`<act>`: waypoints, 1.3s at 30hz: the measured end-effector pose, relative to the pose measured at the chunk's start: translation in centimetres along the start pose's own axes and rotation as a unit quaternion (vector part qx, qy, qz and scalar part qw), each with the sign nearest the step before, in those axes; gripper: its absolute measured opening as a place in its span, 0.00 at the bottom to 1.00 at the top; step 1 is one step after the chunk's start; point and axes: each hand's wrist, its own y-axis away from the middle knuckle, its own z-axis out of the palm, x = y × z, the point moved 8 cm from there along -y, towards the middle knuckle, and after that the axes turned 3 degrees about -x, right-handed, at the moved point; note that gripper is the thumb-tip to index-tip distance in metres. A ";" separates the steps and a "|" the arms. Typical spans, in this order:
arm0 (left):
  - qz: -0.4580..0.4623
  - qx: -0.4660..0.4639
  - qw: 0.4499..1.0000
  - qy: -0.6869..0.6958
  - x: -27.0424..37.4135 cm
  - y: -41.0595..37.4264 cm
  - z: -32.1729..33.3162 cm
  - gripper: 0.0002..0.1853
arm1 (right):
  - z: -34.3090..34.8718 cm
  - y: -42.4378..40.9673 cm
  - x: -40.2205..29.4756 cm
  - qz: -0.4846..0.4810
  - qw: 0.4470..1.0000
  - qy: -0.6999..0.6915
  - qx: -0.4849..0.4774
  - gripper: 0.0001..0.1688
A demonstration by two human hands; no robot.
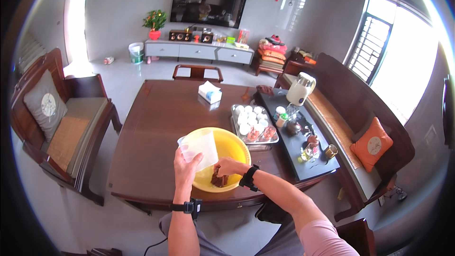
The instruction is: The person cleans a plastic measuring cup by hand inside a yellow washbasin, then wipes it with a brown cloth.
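A yellow plastic basin [239,145] stands near the front edge of the dark wooden table [142,131]. Above its left side, my left hand [187,166] grips a translucent white plastic container [201,149], which is tilted. My right hand [229,167] reaches into the basin and holds a bunched brown cloth [219,179] low inside it. Its fingertips are partly hidden by the hand itself. Just behind and right of the basin is a metal tray [236,129] with several white cups [244,128] and red-patterned glasses [253,134].
A tissue box [209,92] sits at the table's far side. At right, a black tea tray [298,167] bears an electric kettle [300,89], a teapot [293,128], a glass cup [331,151] and small jars. Wooden seats flank the table; a chair [197,73] stands behind it.
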 end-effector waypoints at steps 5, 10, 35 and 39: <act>-0.017 0.006 1.000 -0.023 0.6 0.6 0.6 0.29 | -2.9 3.4 0.8 0.126 0.881 -0.449 0.085 0.13; -0.008 -0.001 1.000 -0.007 0.5 0.4 0.0 0.31 | -2.2 1.8 3.0 0.042 0.718 -0.684 0.119 0.13; -0.016 -0.014 0.999 0.038 1.2 0.7 0.9 0.32 | -1.8 1.3 3.1 0.075 0.727 -0.656 0.191 0.10; -0.027 -0.045 0.998 0.016 -1.0 0.3 1.4 0.33 | -1.9 1.0 3.5 0.050 0.707 -0.691 0.142 0.15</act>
